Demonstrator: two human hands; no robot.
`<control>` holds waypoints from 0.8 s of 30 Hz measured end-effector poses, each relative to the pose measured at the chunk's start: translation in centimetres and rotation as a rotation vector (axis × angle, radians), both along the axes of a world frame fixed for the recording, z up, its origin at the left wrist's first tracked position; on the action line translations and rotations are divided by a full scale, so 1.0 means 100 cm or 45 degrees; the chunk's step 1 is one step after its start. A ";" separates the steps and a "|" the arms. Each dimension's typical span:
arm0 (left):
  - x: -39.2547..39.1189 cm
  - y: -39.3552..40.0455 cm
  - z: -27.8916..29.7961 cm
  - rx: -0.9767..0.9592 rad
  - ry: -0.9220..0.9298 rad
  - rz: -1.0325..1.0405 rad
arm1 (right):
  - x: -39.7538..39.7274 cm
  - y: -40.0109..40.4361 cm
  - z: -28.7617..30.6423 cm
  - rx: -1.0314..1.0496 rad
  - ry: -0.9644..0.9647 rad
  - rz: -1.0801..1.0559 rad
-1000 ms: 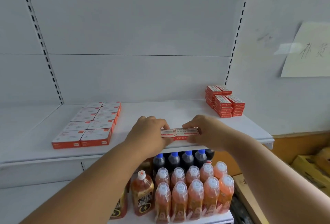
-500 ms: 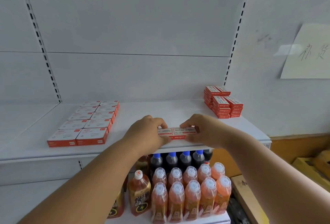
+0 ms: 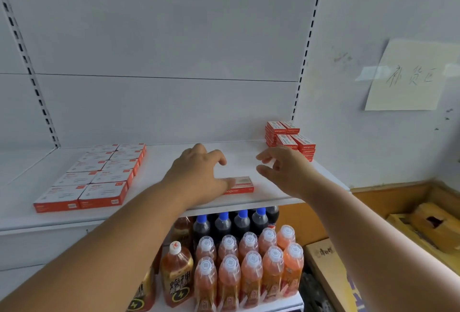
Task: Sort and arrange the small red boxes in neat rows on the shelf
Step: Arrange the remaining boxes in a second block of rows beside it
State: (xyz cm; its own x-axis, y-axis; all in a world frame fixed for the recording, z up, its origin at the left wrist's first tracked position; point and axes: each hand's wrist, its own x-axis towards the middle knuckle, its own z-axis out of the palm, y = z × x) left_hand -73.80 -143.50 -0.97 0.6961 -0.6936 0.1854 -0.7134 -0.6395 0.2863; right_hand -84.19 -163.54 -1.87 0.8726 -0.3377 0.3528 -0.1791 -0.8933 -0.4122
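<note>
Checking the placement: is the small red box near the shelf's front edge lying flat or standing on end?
Lying flat. The small red box rests on the shelf, label face up; the left hand covers its left part.

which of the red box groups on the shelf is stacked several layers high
The stacks at the back right corner, several layers high. The flat rows on the left and the boxes by the left hand lie one layer deep.
</note>
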 end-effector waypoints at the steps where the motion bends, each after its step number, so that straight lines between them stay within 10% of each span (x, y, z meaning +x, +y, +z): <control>1: -0.004 -0.009 0.001 -0.027 -0.001 -0.024 | -0.001 -0.010 -0.001 0.002 -0.068 -0.055; 12: -0.025 -0.155 0.017 -0.335 0.186 0.151 | 0.000 -0.111 0.007 0.138 -0.067 -0.430; 24: -0.014 -0.213 0.015 -0.281 0.314 0.553 | 0.002 -0.149 0.005 0.280 -0.109 -0.258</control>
